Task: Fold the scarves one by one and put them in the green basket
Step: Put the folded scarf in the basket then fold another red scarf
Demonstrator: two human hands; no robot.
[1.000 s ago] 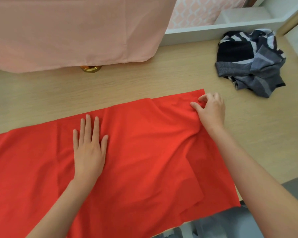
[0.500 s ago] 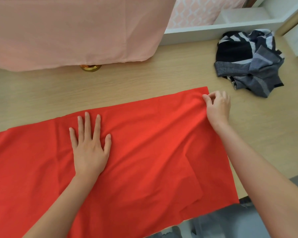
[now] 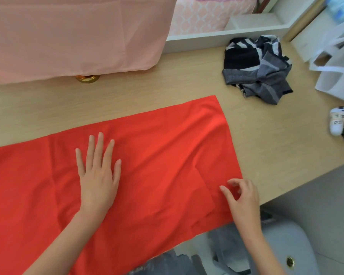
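A red scarf (image 3: 157, 155) lies spread flat across the wooden table (image 3: 147, 92), and its near edge hangs over the table's front. My left hand (image 3: 98, 175) presses flat on its middle with straight fingers. My right hand (image 3: 242, 197) is at the scarf's near right edge, its fingers loosely curled over the cloth with a gap between thumb and fingers. A crumpled black, grey and white scarf (image 3: 256, 68) sits at the back right. No green basket is in view.
A pink cloth (image 3: 77, 32) drapes over something at the back left, with a gold base (image 3: 87, 78) under it. White bags (image 3: 338, 72) and a white controller (image 3: 339, 120) lie at the right edge. A grey chair (image 3: 286, 245) is below the table.
My right hand let go of the scarf's far right corner and came down to its near right edge. The far corner now lies flat. My left hand stayed in place.
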